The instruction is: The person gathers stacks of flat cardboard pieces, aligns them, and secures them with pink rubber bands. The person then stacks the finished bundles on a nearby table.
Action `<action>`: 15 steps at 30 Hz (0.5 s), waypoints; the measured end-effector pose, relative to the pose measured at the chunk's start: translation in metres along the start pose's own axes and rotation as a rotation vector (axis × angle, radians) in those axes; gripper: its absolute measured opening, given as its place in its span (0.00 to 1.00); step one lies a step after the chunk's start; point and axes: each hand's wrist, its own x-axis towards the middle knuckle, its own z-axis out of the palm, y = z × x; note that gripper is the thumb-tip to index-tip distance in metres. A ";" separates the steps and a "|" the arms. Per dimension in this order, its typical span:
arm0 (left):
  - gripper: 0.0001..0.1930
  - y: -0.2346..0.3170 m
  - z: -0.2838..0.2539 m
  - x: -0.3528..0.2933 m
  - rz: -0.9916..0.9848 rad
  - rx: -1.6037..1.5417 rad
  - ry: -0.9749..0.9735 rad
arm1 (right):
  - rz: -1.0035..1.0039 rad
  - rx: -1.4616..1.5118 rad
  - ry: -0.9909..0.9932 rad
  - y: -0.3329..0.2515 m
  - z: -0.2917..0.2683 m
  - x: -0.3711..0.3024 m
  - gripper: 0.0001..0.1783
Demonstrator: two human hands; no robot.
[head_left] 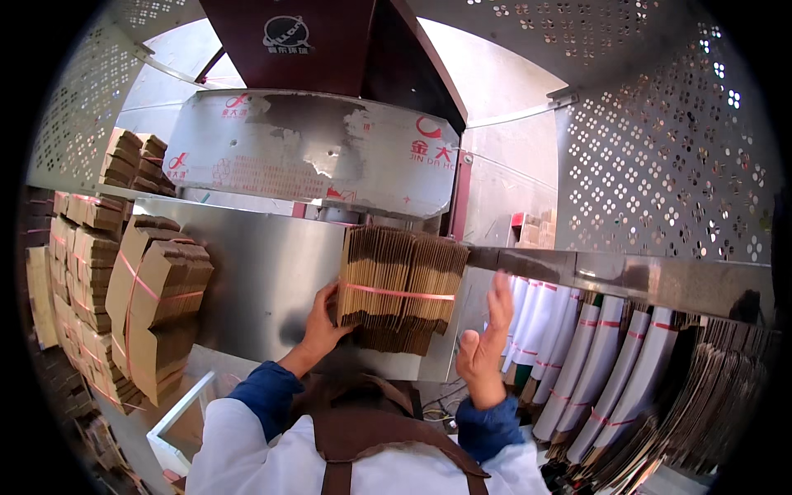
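Observation:
A bundle of flattened brown cardboard blanks, tied with a pink strap, stands on edge against a shiny steel panel. My left hand grips the bundle's lower left corner. Just right of the bundle, my right hand is raised with the palm toward it and the fingers spread, holding nothing. Both forearms wear blue cuffs under white sleeves.
Strapped bundles of brown cardboard are stacked high at the left. White and brown strapped bundles lean in a row at the lower right. A dull steel hood and perforated metal guards close in above.

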 end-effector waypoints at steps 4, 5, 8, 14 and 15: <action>0.49 0.012 -0.003 0.012 0.069 0.033 -0.059 | -0.328 -0.252 -0.248 -0.014 0.066 0.073 0.40; 0.49 0.012 -0.004 0.011 0.076 0.042 -0.102 | -0.243 -0.330 -0.511 0.004 0.102 0.068 0.40; 0.51 -0.010 -0.005 0.009 0.041 -0.142 -0.080 | -0.375 -0.320 -0.489 -0.002 0.129 0.075 0.37; 0.58 -0.009 -0.031 0.022 0.210 0.068 -0.168 | 0.278 -0.146 -0.115 0.049 0.057 -0.002 0.30; 0.60 -0.009 -0.030 0.030 0.278 0.082 -0.203 | 0.470 -0.122 -0.112 0.063 0.055 -0.017 0.30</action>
